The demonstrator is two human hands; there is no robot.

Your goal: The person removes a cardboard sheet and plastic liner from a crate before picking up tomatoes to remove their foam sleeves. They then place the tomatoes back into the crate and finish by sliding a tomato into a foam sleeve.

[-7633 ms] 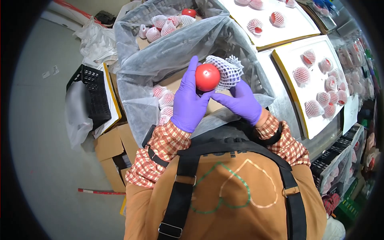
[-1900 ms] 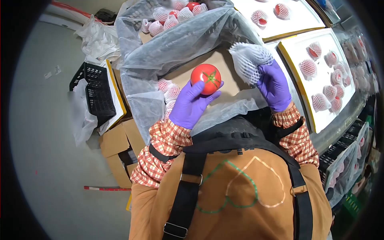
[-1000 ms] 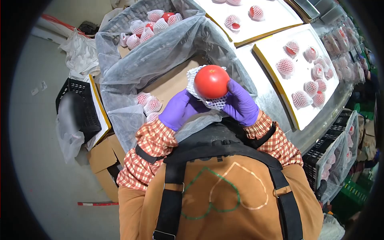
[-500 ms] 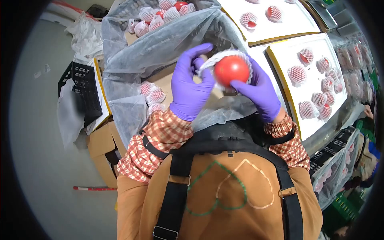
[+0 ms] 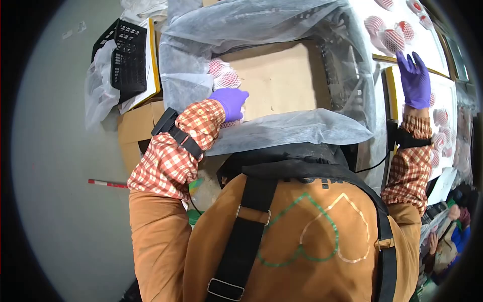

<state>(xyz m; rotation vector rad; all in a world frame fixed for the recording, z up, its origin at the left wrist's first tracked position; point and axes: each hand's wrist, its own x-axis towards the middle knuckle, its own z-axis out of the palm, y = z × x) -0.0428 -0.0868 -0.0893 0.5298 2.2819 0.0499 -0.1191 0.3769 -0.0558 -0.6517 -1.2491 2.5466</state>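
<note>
My left hand [image 5: 230, 102], in a purple glove, reaches into the left side of a lined crate [image 5: 347, 55]. Its fingers are curled over a tomato in a white foam net [image 5: 232, 123], which mostly hides under the hand. Two more netted tomatoes [image 5: 225, 74] lie just beyond it against the liner. Over on the right, my right hand [image 5: 415, 83], gloved alike, is open with fingers stretched away from me. Its fingertips are right at a netted tomato [image 5: 392, 41] on the far white tray [image 5: 375, 7].
Brown cardboard [image 5: 282, 75] lines the crate's bottom. A nearer white tray [image 5: 449, 90] with several netted tomatoes lies under my right forearm. At left stand a black plastic basket [image 5: 132, 60] and a cardboard box [image 5: 136, 126]. Another person's hand [image 5: 432, 242] shows at lower right.
The unwrapped-topped tomato has left my hands. My right hand has moved right to the far tray and opened; my left has gone down into the crate. The view has shifted.
</note>
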